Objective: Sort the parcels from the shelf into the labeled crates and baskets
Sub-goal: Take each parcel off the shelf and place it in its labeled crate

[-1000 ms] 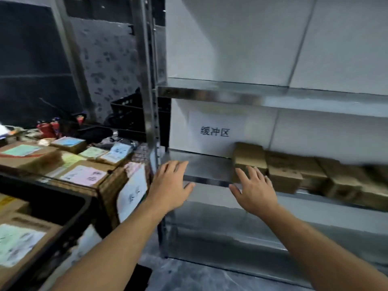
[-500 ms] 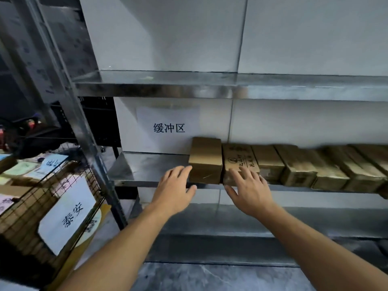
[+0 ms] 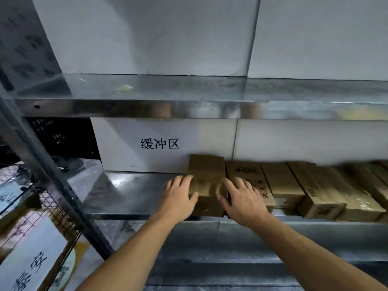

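A row of several brown cardboard parcels lies on the middle metal shelf. The leftmost parcel stands a bit taller than the others. My left hand touches its left side with the thumb across its front face. My right hand lies at its right edge, fingers spread and reaching over the second parcel, which has dark printed characters on top. Both hands have fairly straight fingers; neither wraps round the parcel.
A white paper sign with black characters is stuck on the wall behind the shelf. A wire basket with a white label stands at the lower left, behind the slanted shelf post. An upper shelf overhangs.
Both hands have moved forward to the leftmost parcel, from in front of the shelf edge to its two sides. The view has swung right and closer to the shelf.
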`<state>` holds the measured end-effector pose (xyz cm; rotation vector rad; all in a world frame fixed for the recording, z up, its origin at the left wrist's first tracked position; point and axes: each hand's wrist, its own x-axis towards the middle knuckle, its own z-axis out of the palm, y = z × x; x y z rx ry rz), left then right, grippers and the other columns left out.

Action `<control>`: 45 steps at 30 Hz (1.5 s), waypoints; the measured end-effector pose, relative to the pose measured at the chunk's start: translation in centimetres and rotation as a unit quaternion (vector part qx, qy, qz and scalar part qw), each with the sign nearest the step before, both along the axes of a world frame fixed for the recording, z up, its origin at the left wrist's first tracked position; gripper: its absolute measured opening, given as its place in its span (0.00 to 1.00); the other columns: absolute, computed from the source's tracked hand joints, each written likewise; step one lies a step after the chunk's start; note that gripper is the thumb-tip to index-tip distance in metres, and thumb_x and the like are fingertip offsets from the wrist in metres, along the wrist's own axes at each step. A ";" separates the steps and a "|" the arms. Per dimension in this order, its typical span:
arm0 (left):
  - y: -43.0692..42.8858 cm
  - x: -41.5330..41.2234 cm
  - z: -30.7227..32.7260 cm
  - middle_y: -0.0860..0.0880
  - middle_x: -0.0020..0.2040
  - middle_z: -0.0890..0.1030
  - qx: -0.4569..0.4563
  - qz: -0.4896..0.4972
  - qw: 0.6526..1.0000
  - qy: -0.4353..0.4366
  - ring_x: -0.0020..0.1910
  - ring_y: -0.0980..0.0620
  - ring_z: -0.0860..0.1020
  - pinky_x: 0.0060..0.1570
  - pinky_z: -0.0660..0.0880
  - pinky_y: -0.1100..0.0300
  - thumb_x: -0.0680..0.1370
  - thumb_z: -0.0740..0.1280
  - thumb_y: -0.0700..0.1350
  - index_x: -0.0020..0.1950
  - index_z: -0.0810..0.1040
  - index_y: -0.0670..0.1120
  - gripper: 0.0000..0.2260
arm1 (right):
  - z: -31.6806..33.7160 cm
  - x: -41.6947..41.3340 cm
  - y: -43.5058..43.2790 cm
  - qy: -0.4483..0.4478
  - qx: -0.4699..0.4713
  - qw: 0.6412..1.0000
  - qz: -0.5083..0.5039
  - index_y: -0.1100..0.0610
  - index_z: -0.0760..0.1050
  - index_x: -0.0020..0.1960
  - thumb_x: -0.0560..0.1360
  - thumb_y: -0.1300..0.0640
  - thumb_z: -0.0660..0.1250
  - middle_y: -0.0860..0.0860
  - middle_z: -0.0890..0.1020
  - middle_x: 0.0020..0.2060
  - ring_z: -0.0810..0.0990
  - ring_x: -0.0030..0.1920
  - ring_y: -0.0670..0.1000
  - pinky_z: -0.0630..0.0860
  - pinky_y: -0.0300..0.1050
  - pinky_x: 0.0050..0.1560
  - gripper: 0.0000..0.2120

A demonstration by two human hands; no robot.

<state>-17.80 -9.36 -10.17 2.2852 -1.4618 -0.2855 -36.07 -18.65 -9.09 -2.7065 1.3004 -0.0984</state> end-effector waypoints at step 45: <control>4.0 -4.4 -1.2 0.69 0.61 0.76 -0.357 0.184 0.823 0.402 0.62 0.66 0.75 0.60 0.74 0.58 0.72 0.69 0.59 0.70 0.66 0.67 0.28 | 0.3 0.1 -0.2 -0.373 0.364 0.851 0.064 0.39 0.67 0.74 0.79 0.40 0.63 0.36 0.72 0.69 0.72 0.67 0.38 0.70 0.43 0.68 0.24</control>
